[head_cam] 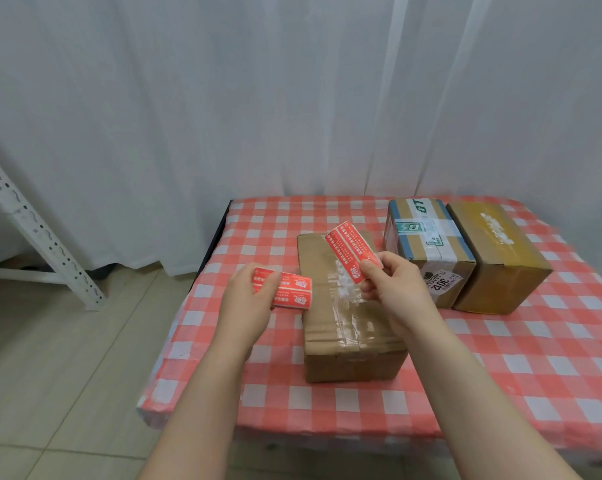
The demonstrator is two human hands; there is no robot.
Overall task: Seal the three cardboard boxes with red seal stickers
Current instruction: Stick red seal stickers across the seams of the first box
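Three cardboard boxes stand on the checked table. The nearest brown box (344, 327), with clear tape along its top, lies in front of me. Behind it to the right are a box with white and green tape (427, 244) and a yellowish-brown box (493, 258), side by side. My left hand (247, 299) grips a stack of red seal stickers (289, 292) left of the near box. My right hand (393, 285) pinches a separate red sticker sheet (351, 251) by its lower end, held up over the near box's top.
The table wears a red-and-white checked cloth (500, 358), and its left edge drops to a tiled floor (67, 358). A white perforated metal frame (40, 233) stands at the left. White curtains (258, 98) hang behind the table.
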